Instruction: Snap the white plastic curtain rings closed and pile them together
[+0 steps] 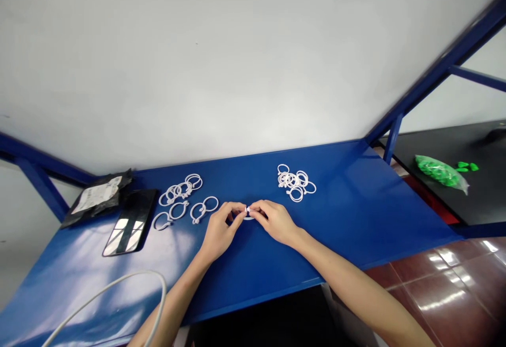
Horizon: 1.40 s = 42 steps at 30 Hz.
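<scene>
Between my two hands, just above the blue table, is a white plastic ring with a small clasp at its top. My left hand pinches one side of the clasp with thumb and fingertips. From the other side my right hand pinches it too, the fingertips almost meeting. Much of the ring is hidden behind the fingers. Left of my hands lies a loose spread of several white rings, some with gaps at their clasps. Further right and back, more white rings are heaped together.
A black phone-like slab with a glossy face lies at the left, beside a black plastic package with a white label. A white cable arcs over the front left. On a dark table at right sits a bag of green pieces.
</scene>
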Each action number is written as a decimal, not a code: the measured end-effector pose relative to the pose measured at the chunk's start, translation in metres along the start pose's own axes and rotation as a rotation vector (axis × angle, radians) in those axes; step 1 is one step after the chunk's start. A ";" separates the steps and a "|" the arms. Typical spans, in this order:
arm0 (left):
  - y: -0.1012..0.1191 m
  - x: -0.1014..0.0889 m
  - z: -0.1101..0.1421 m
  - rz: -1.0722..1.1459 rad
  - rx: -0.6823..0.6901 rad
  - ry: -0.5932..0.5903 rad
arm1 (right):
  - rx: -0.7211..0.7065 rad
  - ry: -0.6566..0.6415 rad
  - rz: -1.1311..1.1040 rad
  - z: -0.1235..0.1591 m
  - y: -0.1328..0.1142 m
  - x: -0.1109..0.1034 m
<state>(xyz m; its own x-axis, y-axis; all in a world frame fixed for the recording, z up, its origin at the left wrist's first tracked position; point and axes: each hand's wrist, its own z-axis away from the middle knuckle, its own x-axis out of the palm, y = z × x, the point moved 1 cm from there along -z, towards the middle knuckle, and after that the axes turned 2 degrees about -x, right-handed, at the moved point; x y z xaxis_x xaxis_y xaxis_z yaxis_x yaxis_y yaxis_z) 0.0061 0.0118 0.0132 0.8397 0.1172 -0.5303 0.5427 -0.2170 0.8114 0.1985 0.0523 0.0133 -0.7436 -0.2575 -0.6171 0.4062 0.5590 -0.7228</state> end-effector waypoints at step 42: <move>-0.025 -0.027 -0.002 -0.739 0.108 0.276 | 0.199 0.489 0.693 -0.010 0.035 -0.062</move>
<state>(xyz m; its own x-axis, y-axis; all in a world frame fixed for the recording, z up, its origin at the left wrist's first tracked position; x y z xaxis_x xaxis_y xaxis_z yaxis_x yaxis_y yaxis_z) -0.0305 0.0164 0.0076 0.2453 0.5006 -0.8302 0.9680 -0.0801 0.2377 0.2537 0.0955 0.0296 -0.4207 0.4830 -0.7680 0.9029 0.3049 -0.3029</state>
